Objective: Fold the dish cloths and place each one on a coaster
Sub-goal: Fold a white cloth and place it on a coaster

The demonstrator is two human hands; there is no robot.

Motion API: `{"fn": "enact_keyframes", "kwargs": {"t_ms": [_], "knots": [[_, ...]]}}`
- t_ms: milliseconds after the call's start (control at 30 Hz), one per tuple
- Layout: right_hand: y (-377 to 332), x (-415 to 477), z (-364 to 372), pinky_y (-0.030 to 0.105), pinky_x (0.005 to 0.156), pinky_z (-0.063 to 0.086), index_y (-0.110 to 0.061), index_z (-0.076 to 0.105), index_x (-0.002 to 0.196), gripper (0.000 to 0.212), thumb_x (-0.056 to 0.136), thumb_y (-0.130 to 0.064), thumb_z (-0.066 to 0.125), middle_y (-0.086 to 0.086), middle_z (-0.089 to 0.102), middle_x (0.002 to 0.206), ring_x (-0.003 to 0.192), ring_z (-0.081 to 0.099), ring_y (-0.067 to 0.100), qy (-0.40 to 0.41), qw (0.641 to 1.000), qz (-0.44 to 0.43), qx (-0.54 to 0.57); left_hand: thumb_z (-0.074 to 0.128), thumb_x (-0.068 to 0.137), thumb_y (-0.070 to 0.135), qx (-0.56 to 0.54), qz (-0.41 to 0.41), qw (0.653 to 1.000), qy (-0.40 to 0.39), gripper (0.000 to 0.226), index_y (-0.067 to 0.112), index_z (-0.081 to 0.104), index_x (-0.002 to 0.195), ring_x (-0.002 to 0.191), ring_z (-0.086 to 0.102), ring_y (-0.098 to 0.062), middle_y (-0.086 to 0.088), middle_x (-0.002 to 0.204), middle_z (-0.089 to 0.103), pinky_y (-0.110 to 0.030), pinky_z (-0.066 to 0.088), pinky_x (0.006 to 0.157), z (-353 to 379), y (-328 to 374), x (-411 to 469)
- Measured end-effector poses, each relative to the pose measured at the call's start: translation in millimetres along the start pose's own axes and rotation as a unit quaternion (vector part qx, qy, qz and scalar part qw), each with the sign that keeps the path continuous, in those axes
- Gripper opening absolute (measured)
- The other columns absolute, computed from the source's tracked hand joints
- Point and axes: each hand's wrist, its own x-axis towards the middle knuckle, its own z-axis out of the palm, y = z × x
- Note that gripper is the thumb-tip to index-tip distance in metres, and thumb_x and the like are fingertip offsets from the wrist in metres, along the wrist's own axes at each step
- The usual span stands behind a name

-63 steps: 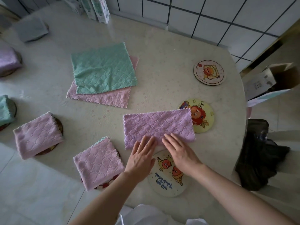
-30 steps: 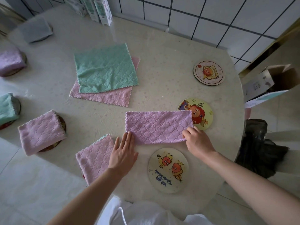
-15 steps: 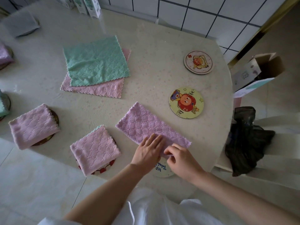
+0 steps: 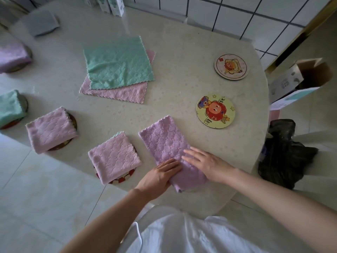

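Note:
A purple dish cloth [image 4: 164, 143], folded into a long strip, lies slanted near the table's front edge and covers a coaster there. My left hand [image 4: 160, 177] rests on the strip's near end, fingers curled at its left edge. My right hand [image 4: 206, 163] lies flat on the cloth with fingers spread. Two bare coasters sit to the right: a yellow one [image 4: 215, 110] and a pale pink one [image 4: 231, 66]. An unfolded green cloth [image 4: 118, 63] lies on an unfolded pink cloth [image 4: 116, 93] mid-table.
Folded cloths sit on coasters along the left: a pink one [image 4: 114, 158], another pink [image 4: 50, 130], a green one [image 4: 10, 108], a purple one [image 4: 12, 55], a grey one [image 4: 41, 24]. A black bag [image 4: 284, 154] and an open box [image 4: 300, 77] stand right of the table.
The purple strip was turned from lying sideways to slanting away from me and pulled over the near coaster. Both hands moved to its near end; the right hand has flattened out.

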Motion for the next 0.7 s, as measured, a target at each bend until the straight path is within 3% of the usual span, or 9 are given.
{"fn": "enact_keyframes", "kwargs": {"t_ms": [67,133,300,367,433,467,533,633,700], "knots": [[3.3,0.9,-3.2,0.037,0.112,0.028,-0.024,0.013,0.15,0.096,0.074,0.019,0.05,-0.001,0.002,0.159,0.147,0.002,0.022,-0.059,0.997,-0.024,-0.035,0.043,0.092,0.025,-0.009,-0.005,1.0,0.016,0.044,0.014,0.054,0.133,0.132,0.045,-0.021,-0.005,0.139,0.052,-0.035,0.037,0.11,-2.2,-0.1,-8.6],[8.0,-0.9,-5.9,0.038,0.112,0.025,-0.024,0.012,0.151,0.096,0.073,0.022,0.045,0.0,0.002,0.159,0.146,0.001,0.023,-0.065,0.996,-0.044,-0.037,0.043,0.092,0.024,-0.021,-0.021,0.999,0.026,0.044,0.015,0.053,0.134,0.132,0.044,-0.017,-0.002,0.14,0.052,-0.032,0.035,0.111,-4.0,0.5,-16.6],[22.0,1.8,-0.8,0.04,0.104,0.042,-0.017,0.04,0.142,0.084,0.068,0.022,0.045,0.004,0.036,0.15,0.138,0.035,0.025,0.003,0.996,-0.074,-0.045,0.041,0.087,0.022,-0.097,-0.088,0.989,0.061,0.047,0.02,0.057,0.131,0.128,0.047,-0.007,0.006,0.136,0.055,-0.019,0.035,0.108,-9.4,4.0,-24.0],[25.5,5.8,-1.1,0.04,0.107,0.039,-0.016,0.042,0.141,0.074,0.075,0.016,0.052,0.001,0.039,0.149,0.138,0.034,0.022,0.003,0.997,-0.076,0.005,0.048,0.087,0.019,-0.126,-0.121,0.981,0.083,0.041,0.018,0.062,0.126,0.114,0.058,-0.003,0.004,0.124,0.064,-0.011,0.041,0.098,-13.7,3.1,-22.1],[28.2,10.8,-5.1,0.036,0.112,0.033,-0.019,0.045,0.139,0.063,0.082,0.007,0.054,-0.001,0.042,0.146,0.138,0.033,0.019,0.0,0.997,-0.048,0.065,0.057,0.091,0.017,-0.153,-0.168,0.968,0.102,0.028,0.02,0.067,0.117,0.079,0.062,0.011,0.007,0.099,0.072,-0.003,0.044,0.071,-21.8,3.1,-18.3],[27.9,13.8,-10.1,0.034,0.113,0.032,-0.021,0.049,0.136,0.055,0.087,0.001,0.052,0.0,0.044,0.144,0.135,0.036,0.019,-0.012,0.995,-0.011,0.102,0.059,0.092,0.018,-0.169,-0.197,0.96,0.109,0.019,0.023,0.07,0.107,0.06,0.056,0.014,0.011,0.081,0.069,-0.004,0.04,0.057,-25.9,3.2,-15.2],[24.1,22.8,-23.1,0.036,0.105,0.042,-0.02,0.056,0.125,0.03,0.096,-0.014,0.046,0.005,0.05,0.135,0.122,0.049,0.018,-0.036,0.983,0.06,0.171,0.058,0.093,0.022,-0.21,-0.264,0.935,0.109,0.017,0.026,0.067,0.081,0.042,0.046,0.004,0.015,0.059,0.057,-0.017,0.035,0.045,-27.3,-5.2,-6.6],[18.8,44.0,-35.4,0.036,0.085,0.053,-0.018,0.055,0.112,0.024,0.101,-0.028,0.037,0.002,0.061,0.107,0.093,0.059,0.014,-0.006,0.96,0.114,0.256,0.055,0.091,0.033,-0.331,-0.37,0.861,0.108,0.033,0.006,0.068,0.076,0.062,0.067,-0.024,-0.012,0.071,0.07,-0.045,0.057,0.058,-37.5,-20.2,12.3],[18.5,61.0,-40.8,0.028,0.063,0.051,-0.019,0.055,0.109,0.022,0.101,-0.028,0.037,0.0,0.063,0.084,0.069,0.059,0.011,0.03,0.949,0.144,0.279,0.052,0.095,0.026,-0.429,-0.423,0.789,0.121,0.031,-0.002,0.065,0.089,0.077,0.07,-0.033,-0.022,0.088,0.07,-0.049,0.059,0.066,-47.5,-27.2,27.2]]}}
